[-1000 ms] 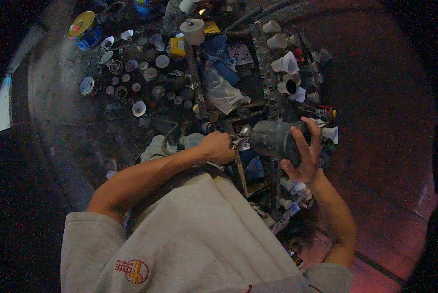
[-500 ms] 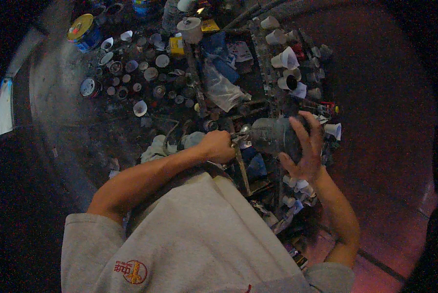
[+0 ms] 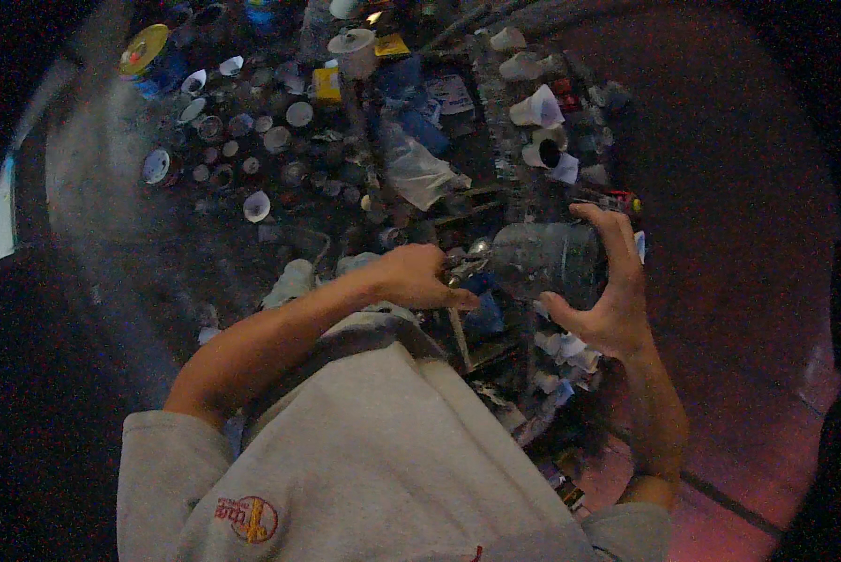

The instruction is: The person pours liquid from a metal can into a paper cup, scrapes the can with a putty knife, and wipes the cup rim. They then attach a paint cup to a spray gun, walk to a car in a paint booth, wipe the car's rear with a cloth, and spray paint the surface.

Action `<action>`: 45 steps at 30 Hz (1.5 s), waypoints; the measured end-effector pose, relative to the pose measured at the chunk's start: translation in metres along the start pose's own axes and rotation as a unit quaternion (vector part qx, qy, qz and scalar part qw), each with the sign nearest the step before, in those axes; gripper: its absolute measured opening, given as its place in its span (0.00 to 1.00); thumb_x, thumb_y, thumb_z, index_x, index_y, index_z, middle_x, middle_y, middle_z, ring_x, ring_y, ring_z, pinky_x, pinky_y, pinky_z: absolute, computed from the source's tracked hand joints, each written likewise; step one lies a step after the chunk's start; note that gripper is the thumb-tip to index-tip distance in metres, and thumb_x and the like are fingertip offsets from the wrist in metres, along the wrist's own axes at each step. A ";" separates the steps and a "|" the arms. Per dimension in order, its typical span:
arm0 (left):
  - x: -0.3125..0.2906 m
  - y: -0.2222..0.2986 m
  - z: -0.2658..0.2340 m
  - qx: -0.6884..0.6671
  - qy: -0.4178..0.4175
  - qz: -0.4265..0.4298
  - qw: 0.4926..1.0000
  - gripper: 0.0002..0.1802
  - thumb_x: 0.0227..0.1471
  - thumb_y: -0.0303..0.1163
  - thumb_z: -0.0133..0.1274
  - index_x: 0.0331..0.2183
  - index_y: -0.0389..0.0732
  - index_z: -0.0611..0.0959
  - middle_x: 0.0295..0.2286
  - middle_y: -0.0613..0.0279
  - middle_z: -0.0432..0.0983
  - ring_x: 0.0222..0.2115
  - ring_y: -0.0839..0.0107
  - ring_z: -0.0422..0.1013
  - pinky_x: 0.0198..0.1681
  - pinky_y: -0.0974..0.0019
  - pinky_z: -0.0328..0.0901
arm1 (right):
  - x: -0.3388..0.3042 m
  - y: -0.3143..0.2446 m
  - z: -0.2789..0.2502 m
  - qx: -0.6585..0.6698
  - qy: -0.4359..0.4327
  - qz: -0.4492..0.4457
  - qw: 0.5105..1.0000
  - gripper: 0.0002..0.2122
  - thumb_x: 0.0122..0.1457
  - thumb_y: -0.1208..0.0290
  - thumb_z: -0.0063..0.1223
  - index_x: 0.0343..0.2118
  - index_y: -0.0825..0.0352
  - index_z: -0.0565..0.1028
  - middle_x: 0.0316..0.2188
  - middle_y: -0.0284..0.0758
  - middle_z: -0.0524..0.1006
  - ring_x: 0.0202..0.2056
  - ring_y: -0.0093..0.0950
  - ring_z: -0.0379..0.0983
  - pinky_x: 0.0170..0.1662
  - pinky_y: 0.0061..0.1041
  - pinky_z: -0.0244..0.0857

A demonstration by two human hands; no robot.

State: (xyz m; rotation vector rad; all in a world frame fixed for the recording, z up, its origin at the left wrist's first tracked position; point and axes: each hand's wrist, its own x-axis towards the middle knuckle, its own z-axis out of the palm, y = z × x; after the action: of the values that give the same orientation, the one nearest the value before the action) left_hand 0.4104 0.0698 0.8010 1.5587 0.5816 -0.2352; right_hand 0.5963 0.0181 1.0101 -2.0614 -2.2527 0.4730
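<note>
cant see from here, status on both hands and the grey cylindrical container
Left hand beside shiny metal fitting, grip unclear. Right hand curved around right end of grey cylindrical container, contact unclear. Pale tapered cups beyond, apart from container.

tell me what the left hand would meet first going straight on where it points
Probably the shiny metal fitting right of the left hand, with the grey container beyond; depth is unclear, and hand and fitting may be touching.

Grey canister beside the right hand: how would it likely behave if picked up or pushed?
The canister is probably stiff: its rounded wall shows no sag. On its side, it might roll, being roughly cylindrical, though the metal fitting at its left end could check that.
</note>
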 end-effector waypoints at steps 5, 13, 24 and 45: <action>-0.007 0.019 -0.011 -0.055 0.350 0.378 0.855 0.59 0.28 0.55 0.76 0.58 0.38 0.71 0.45 0.45 0.76 0.48 0.49 0.74 0.52 0.51 0.68 | 0.002 -0.020 0.000 -0.019 0.002 -0.024 1.000 0.40 0.35 0.63 0.69 0.58 0.65 0.68 0.49 0.42 0.70 0.51 0.40 0.70 0.56 0.38 0.63; 0.036 0.043 0.003 -0.071 0.266 0.420 0.865 0.58 0.24 0.41 0.77 0.59 0.40 0.68 0.51 0.47 0.73 0.51 0.46 0.72 0.54 0.51 0.69 | -0.006 -0.019 0.003 -0.046 0.044 -0.016 0.998 0.45 0.48 0.46 0.68 0.65 0.67 0.62 0.53 0.44 0.69 0.53 0.40 0.68 0.60 0.39 0.60; 0.017 0.074 -0.005 -0.021 0.259 0.396 0.881 0.57 0.22 0.41 0.77 0.57 0.42 0.69 0.49 0.50 0.74 0.49 0.45 0.73 0.52 0.49 0.70 | -0.027 0.012 0.002 -0.051 0.167 -0.109 0.979 0.39 0.59 0.39 0.48 0.59 0.75 0.69 0.57 0.58 0.66 0.53 0.53 0.67 0.58 0.51 0.60; -0.017 0.062 -0.030 -0.086 0.258 0.436 0.858 0.56 0.19 0.38 0.76 0.56 0.42 0.71 0.45 0.49 0.79 0.46 0.46 0.76 0.49 0.51 0.71 | 0.009 -0.026 -0.029 -0.011 0.055 -0.189 0.980 0.38 0.58 0.41 0.53 0.62 0.68 0.66 0.60 0.57 0.64 0.59 0.52 0.63 0.60 0.54 0.58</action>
State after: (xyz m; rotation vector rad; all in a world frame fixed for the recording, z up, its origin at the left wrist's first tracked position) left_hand 0.4209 0.0973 0.8656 1.5576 0.2324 0.9278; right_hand 0.5774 0.0307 1.0428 -1.5629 -2.5044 0.2978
